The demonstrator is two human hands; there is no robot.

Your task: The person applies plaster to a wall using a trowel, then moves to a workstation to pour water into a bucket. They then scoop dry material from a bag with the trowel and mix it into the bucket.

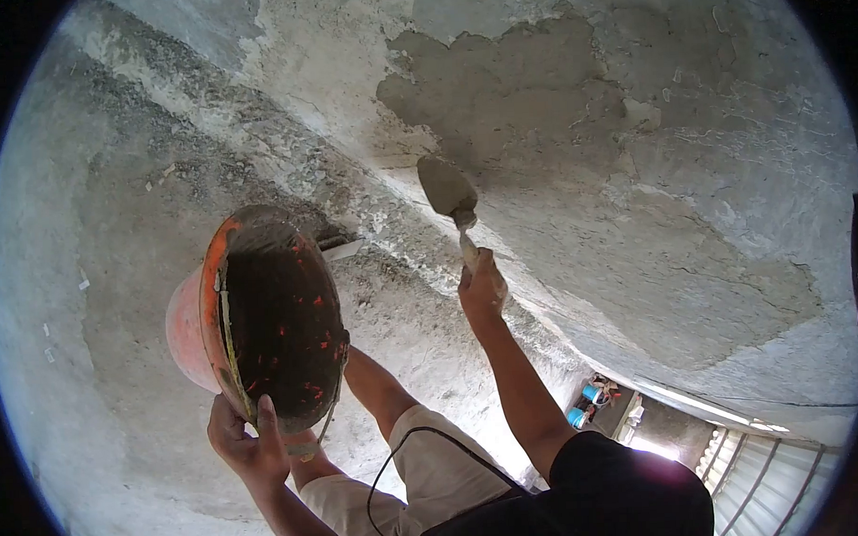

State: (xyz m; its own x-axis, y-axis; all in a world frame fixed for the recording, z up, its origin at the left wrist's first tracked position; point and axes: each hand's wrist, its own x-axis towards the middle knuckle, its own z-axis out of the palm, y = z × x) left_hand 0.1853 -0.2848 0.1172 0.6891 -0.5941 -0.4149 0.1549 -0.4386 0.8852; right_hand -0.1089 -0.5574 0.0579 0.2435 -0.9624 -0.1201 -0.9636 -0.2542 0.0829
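Observation:
My left hand [251, 442] grips the rim of an orange bucket [189, 331], thumb over the edge. The bucket is tipped on its side, its mouth facing me; dark grey residue and orange flecks coat the inside. In my right hand [484, 290] is a trowel [446, 184], fingers wrapped round its handle. Its mortar-smeared blade points up and left, overlapping the lower edge of a darker, damp-looking mortar patch [508, 86] on the grey wall [580, 253].
A rough debris strip [282, 131] runs along the wall's foot. The concrete floor [121, 392] spreads left, with small scraps on it. Blue containers [578, 416] stand far off at lower right, near corrugated sheeting [767, 488]. A black cable [397, 446] loops across my shorts.

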